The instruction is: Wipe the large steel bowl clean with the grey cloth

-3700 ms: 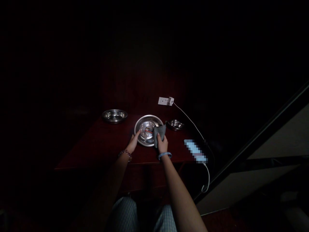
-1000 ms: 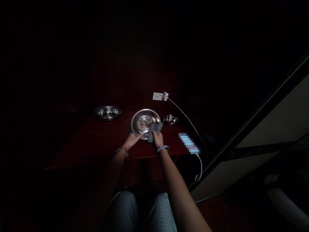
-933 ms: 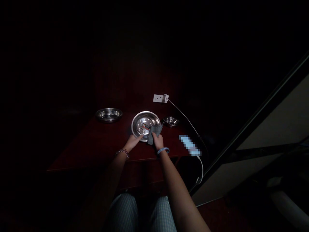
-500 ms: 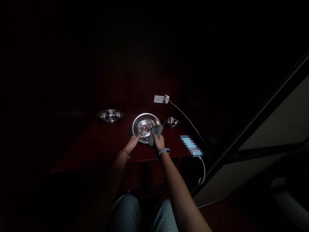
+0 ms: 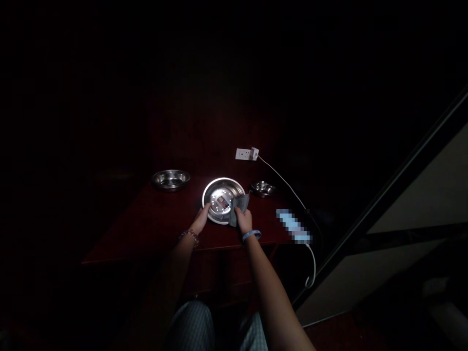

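Steel bowl (image 5: 221, 187) between left fingers (image 5: 206, 208) — clamped on its rim (probably) — and right fingers (image 5: 239, 213), pinching cloth (image 5: 240, 202).

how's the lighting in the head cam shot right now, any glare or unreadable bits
Head view: mostly near black, with light pooled on the metal basin; head view: bright glints ring the label inside it; head view: the bluish patch at right is pixelated, its detail unreadable.

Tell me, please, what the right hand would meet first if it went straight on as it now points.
Beyond the grey fabric cloth it holds, the right hand would probably meet the round, shiny metal basin first; depth is unclear, and it may already touch through the cloth.
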A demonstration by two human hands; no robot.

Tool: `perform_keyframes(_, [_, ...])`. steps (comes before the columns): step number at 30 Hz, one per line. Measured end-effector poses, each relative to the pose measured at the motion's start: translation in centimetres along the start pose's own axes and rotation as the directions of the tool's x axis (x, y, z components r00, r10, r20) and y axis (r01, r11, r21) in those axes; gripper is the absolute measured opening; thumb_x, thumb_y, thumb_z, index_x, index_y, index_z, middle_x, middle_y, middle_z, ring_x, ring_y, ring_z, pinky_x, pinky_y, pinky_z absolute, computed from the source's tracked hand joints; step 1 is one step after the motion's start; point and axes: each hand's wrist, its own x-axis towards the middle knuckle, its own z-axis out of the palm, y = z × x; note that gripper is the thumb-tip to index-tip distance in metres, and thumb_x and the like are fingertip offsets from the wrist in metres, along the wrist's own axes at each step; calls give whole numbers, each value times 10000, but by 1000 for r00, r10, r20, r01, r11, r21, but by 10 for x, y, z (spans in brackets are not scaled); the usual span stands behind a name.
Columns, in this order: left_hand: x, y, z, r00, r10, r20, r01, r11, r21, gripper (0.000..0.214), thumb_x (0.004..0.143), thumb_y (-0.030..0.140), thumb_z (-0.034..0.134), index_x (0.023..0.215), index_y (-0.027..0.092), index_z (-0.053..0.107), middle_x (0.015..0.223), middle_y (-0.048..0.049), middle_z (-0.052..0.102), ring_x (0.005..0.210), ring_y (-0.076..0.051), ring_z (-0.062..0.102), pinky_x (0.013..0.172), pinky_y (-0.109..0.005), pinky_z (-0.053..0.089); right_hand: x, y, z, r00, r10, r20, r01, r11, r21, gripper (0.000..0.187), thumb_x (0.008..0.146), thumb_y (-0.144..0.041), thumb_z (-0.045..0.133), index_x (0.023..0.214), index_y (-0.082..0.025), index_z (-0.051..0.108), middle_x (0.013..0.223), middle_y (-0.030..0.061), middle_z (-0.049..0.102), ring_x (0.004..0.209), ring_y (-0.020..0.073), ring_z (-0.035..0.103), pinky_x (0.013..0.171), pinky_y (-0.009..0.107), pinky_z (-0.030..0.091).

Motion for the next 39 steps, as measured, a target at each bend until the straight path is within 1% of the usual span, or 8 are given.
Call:
perform_keyframes(3, [-2,4,4,999,-34,-29,32,997,-64,401,934,489,640,1158,175,750,1232,-111,815,1296,-316,696,1191,-433,463,1,1,-1,1000,-11,1,11,1000,2,275,802,-451,654,675,-212,703,722,68,778,799,245,759,683,262,529])
perform_keyframes(8, [-4,12,11,997,-66,-28,64,994,-84,394,957,453,639,1198,162,750,1285,-141,794,1314,-289,697,1206,-434,469,6,2,1,1000,16,23,-16,1000,16,283,789,-464,656,668,-214,714,728,80,774,759,260,752,650,286,516])
perform_keyframes(14, [-7,18,12,1000,3,-2,-3,995,-99,472,956,463,686,1326,171,711,1440,-138,714,1403,-277,636,1238,-410,436,6,2,1,1000,5,-6,-4,1000,9,264,800,-440,666,656,-222,707,726,79,775,784,262,755,675,287,523])
perform_keyframes(20, [-11,26,14,1000,14,14,-12,993,-113,532,913,408,774,1377,161,688,1474,-152,689,1460,-296,581,1259,-412,412,4,2,1,1000,-21,8,22,999,-46,307,847,-463,633,671,-215,675,773,85,781,814,251,756,684,271,517])
perform_keyframes(25, [-15,30,14,1000,-12,-4,12,996,-93,492,932,384,762,1368,164,698,1447,-144,710,1438,-299,602,1277,-417,384,4,1,1,1000,-7,19,8,996,-88,311,882,-442,609,729,-188,702,852,117,804,873,259,768,704,268,522])
perform_keyframes(29, [-14,28,13,1000,-20,3,20,995,-100,453,958,378,726,1356,161,704,1404,-137,738,1414,-283,625,1275,-426,388,3,-1,2,1000,1,30,2,996,-85,317,900,-429,608,777,-169,742,909,137,820,893,261,779,722,265,534])
perform_keyframes(33, [-11,23,11,1000,7,9,-6,995,-104,487,951,396,733,1383,173,692,1442,-140,715,1438,-283,604,1271,-419,393,2,-1,3,1000,13,28,-10,995,-103,325,921,-417,604,849,-152,778,974,155,830,950,269,789,756,267,549])
perform_keyframes(39, [-10,20,10,999,34,7,-33,993,-112,455,956,389,719,1354,171,700,1423,-131,728,1432,-281,608,1256,-414,411,1,-5,2,999,22,39,-17,994,-109,299,942,-372,610,972,-156,815,1043,147,836,1012,274,798,829,282,573])
